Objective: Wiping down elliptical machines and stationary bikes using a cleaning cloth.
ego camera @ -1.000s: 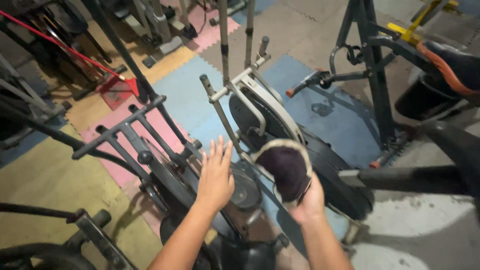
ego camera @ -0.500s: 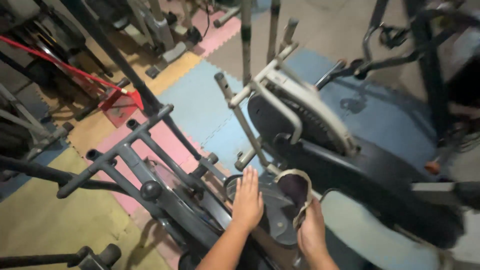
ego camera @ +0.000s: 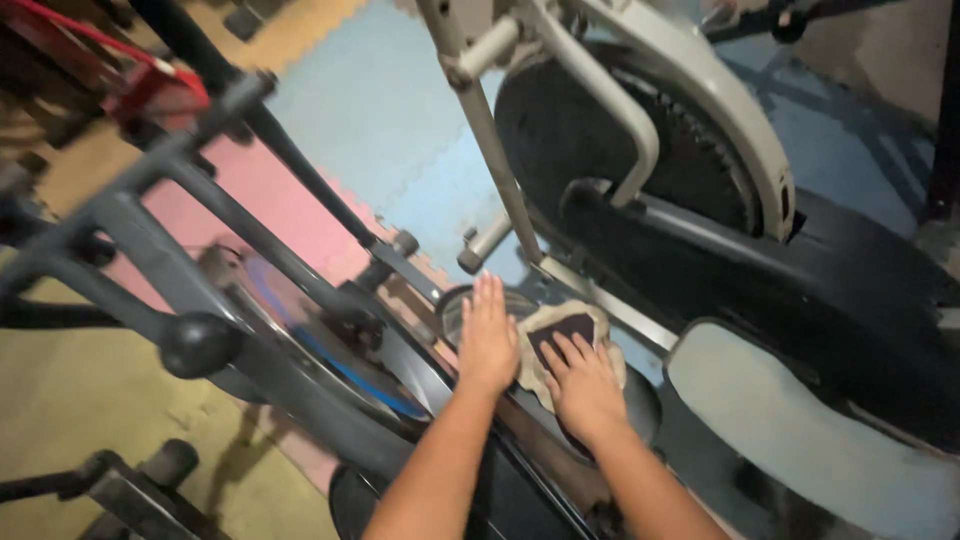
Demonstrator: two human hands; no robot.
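My right hand (ego camera: 582,385) presses flat on a beige-edged dark cloth (ego camera: 560,328), which lies on the black body of an elliptical exercise machine (ego camera: 330,340). Its fingers are spread over the cloth. Just left of it, my left hand (ego camera: 487,337) rests flat and open on the same machine, beside a round dark disc (ego camera: 455,305). The two hands are almost side by side.
A second machine with a grey frame and a large black flywheel cover (ego camera: 600,140) stands close behind. A pale foot pedal (ego camera: 800,420) lies at the right. Dark handlebars (ego camera: 190,345) cross the left. Pink, blue and yellow floor mats (ego camera: 390,110) lie beneath.
Both hands moved down onto the machine's body. The cloth, held up in my right hand a second ago, is now pressed flat on the machine. The view moved closer and lower.
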